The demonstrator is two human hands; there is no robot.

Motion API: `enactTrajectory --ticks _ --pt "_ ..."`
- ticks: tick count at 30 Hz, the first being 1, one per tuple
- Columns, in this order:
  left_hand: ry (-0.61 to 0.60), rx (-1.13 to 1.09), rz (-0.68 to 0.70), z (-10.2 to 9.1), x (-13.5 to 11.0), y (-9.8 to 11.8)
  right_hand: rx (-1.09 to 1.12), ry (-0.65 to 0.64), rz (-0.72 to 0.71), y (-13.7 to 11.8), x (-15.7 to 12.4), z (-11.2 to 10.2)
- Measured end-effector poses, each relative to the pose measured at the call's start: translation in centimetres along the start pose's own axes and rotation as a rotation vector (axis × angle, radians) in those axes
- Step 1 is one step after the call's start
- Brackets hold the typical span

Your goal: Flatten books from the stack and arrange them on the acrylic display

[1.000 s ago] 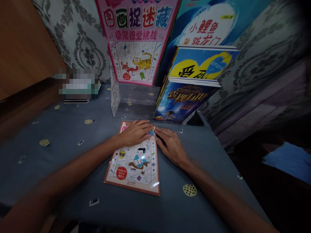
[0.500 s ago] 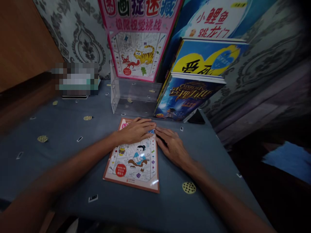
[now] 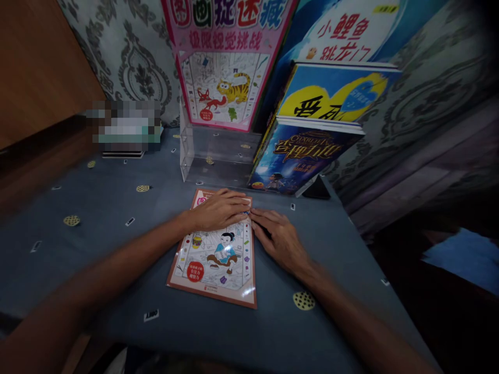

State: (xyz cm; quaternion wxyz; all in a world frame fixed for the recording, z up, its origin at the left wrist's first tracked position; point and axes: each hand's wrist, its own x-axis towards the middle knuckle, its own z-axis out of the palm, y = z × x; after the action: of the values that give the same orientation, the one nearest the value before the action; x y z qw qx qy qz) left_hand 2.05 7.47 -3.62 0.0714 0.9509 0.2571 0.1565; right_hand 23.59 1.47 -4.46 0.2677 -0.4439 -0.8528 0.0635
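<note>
A thin picture book with an orange-pink border lies on the cloth, its cover showing a seated figure in blue and a red round badge. Across its upper part my left hand rests flat, fingers stretched to the right, hiding most of the title. My right hand is at the book's upper right edge. Its fingers are extended, and a dark gap separates them from the thumb. The fingertips touch the edge; whether any go beneath the cover is hidden.
Behind the book, a clear acrylic stand carries a pink picture book. Beside it stand a dark blue book, a blue-and-yellow book and a large blue book. A partly blurred stack sits at the back left of the table.
The whole view has shifted slightly. Both hands stay in nearly the same place on the book, which lies as before.
</note>
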Motion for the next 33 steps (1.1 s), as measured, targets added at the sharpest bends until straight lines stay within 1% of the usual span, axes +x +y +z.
enactTrajectory --ticks 9,15,19,27,33 --pt "-0.049 0.038 -0.014 0.0 0.0 0.5 -0.008 -0.012 0.011 0.0 0.0 -0.2" --pt "-0.054 0.050 -0.014 0.3 -0.3 0.5 0.006 0.021 -0.026 0.0 0.0 -0.1" --pt "-0.059 0.030 0.007 0.1 -0.5 0.4 0.023 0.023 -0.012 -0.1 0.0 -0.3" --pt "-0.096 0.046 -0.030 -0.1 -0.4 0.8 0.010 0.011 -0.033 0.1 -0.1 -0.3" --pt "-0.112 0.029 -0.030 -0.3 -0.3 1.1 0.010 0.017 -0.037 0.1 -0.1 -0.3"
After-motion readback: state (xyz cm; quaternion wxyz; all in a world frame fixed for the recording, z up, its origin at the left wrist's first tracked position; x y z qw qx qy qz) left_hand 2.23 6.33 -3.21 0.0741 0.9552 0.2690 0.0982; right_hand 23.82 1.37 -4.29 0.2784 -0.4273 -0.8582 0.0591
